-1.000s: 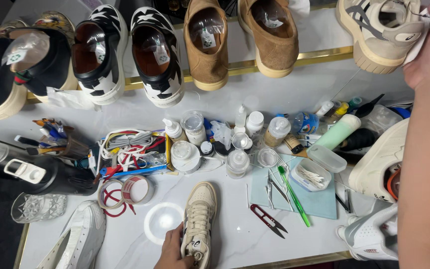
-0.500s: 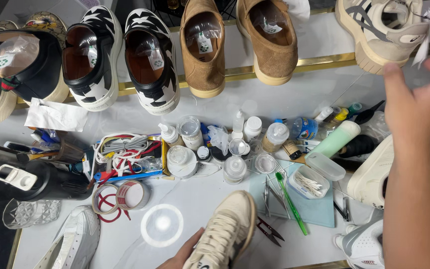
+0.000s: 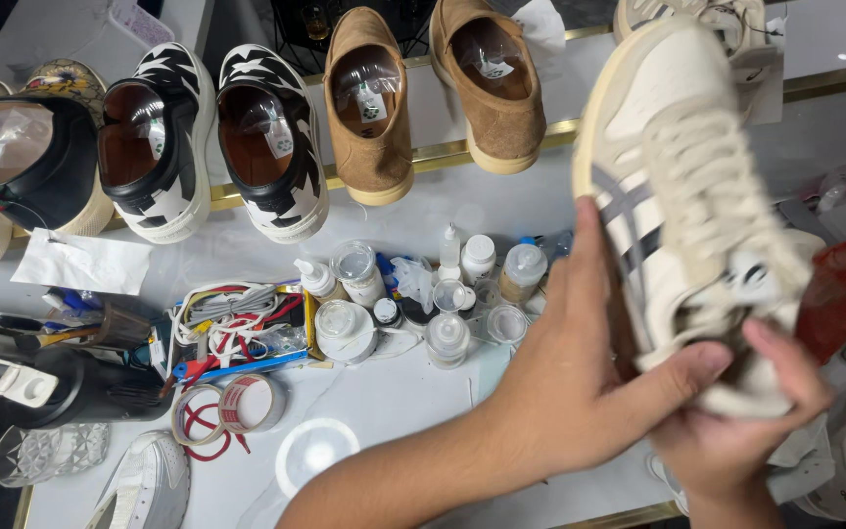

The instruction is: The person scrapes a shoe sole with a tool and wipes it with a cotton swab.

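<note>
bright overhead light | glare on white table [image 3: 394, 392] | raised sneaker [image 3: 678, 196] motion-blurred

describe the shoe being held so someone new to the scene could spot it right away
Start at the white worktable with shoes lined along its far edge, then look right, above the table. There the left hand and right hand grip a cream sneaker with grey side stripes and cream laces. It is the only shoe lifted off the surface.
</note>
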